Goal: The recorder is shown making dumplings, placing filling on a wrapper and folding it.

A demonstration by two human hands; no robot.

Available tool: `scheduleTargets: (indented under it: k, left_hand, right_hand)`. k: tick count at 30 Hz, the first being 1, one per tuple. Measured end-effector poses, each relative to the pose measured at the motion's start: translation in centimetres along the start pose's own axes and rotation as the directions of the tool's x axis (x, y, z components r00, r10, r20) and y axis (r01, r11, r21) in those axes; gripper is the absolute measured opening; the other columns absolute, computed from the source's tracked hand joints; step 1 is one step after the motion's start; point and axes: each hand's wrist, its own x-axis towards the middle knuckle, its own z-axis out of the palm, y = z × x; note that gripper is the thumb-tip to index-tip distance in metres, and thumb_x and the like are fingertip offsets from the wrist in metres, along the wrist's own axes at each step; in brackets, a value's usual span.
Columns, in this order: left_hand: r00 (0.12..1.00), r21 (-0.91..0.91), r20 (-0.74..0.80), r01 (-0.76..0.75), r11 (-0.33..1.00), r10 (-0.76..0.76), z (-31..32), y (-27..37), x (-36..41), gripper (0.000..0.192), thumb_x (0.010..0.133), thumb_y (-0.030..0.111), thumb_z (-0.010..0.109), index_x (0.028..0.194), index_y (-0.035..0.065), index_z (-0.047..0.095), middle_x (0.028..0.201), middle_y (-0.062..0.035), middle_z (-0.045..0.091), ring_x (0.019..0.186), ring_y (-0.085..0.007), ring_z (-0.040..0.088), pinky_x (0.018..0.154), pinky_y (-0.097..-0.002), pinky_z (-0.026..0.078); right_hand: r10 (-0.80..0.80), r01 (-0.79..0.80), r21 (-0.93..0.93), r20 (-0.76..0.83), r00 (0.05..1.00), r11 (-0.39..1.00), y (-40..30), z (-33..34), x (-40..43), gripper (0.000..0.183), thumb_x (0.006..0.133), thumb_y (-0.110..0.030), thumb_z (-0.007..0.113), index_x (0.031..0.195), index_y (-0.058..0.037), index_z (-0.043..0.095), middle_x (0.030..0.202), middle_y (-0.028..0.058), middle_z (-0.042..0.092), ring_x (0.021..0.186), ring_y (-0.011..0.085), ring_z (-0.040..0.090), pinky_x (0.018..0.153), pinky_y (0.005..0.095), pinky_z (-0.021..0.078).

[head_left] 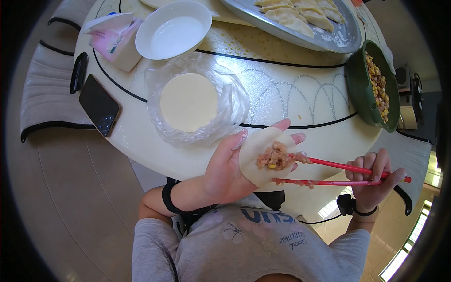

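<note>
On the open palm of my left hand lies a round dumpling wrapper, its far edge resting near the fingers. A lump of minced meat filling with a yellow corn piece sits on it. My right hand grips a pair of red chopsticks near their far ends. One chopstick tip touches the filling; the other lies lower, over the wrapper's edge. Bits of meat cling to both. Beyond my left hand, a stack of round wrappers rests on a crumpled clear plastic bag.
A green bowl of corn and meat filling stands at the right table edge. At the back are a metal tray with several folded dumplings and a white bowl. A tissue pack and black phone lie left.
</note>
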Motion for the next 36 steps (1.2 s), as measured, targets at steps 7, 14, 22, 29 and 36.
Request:
scheduleTargets:
  k: [7,14,22,29,36]
  left_hand:
    - [0.999,0.004,-0.001,-0.037,0.999,0.037,-0.3,-0.1,-0.1,0.071,0.084,0.052,0.021,0.138,0.0071,0.009,0.139,-0.0162,0.022,0.122,-0.0354,0.031,0.103,-0.0480,0.019]
    - [1.000,-0.036,0.009,0.000,0.999,0.000,-0.2,0.3,-0.5,0.071,0.084,0.053,0.022,0.138,0.0095,0.007,0.140,-0.0143,0.020,0.124,-0.0337,0.029,0.100,-0.0530,0.022]
    - [0.999,-0.026,0.044,-0.001,1.000,0.002,-1.0,0.3,-0.7,0.073,0.083,0.054,0.021,0.138,0.0095,0.006,0.141,-0.0144,0.018,0.126,-0.0334,0.024,0.100,-0.0543,0.020]
    - [0.998,0.005,0.047,-0.038,0.999,0.038,-1.0,0.2,-0.6,0.073,0.083,0.053,0.020,0.138,0.0063,0.006,0.141,-0.0155,0.018,0.128,-0.0341,0.021,0.103,-0.0492,0.016]
    - [0.999,-0.010,0.035,-0.031,0.999,0.031,-0.4,0.5,-0.6,0.074,0.083,0.052,0.021,0.138,0.0045,0.006,0.140,-0.0166,0.019,0.128,-0.0339,0.023,0.104,-0.0463,0.015]
  right_hand:
    - [-0.070,0.070,0.073,-0.010,0.998,0.995,-0.4,1.0,-0.2,0.056,0.079,-0.067,0.029,0.065,-0.0136,0.038,0.050,-0.0010,0.034,0.044,0.0113,0.035,0.048,0.0272,0.0363]
    - [0.037,-0.037,0.010,0.032,0.999,0.999,0.7,1.5,0.8,0.058,0.078,-0.069,0.025,0.066,-0.0125,0.034,0.051,-0.0014,0.032,0.044,0.0106,0.030,0.051,0.0287,0.0388]
    - [-0.007,0.007,0.004,-0.027,1.000,1.000,0.2,1.0,0.5,0.055,0.081,-0.066,0.028,0.066,-0.0128,0.034,0.049,-0.0022,0.029,0.042,0.0090,0.026,0.046,0.0261,0.0348]
    - [-0.097,0.098,0.012,-0.036,0.995,0.995,-0.9,0.5,0.1,0.052,0.084,-0.061,0.029,0.065,-0.0134,0.035,0.049,-0.0024,0.028,0.040,0.0086,0.023,0.042,0.0250,0.0291]
    - [-0.282,0.298,0.168,-0.112,0.953,0.940,-1.3,1.2,1.0,0.049,0.093,-0.043,0.027,0.054,-0.0130,0.033,0.047,-0.0013,0.024,0.042,0.0106,0.019,0.042,0.0259,0.0202]
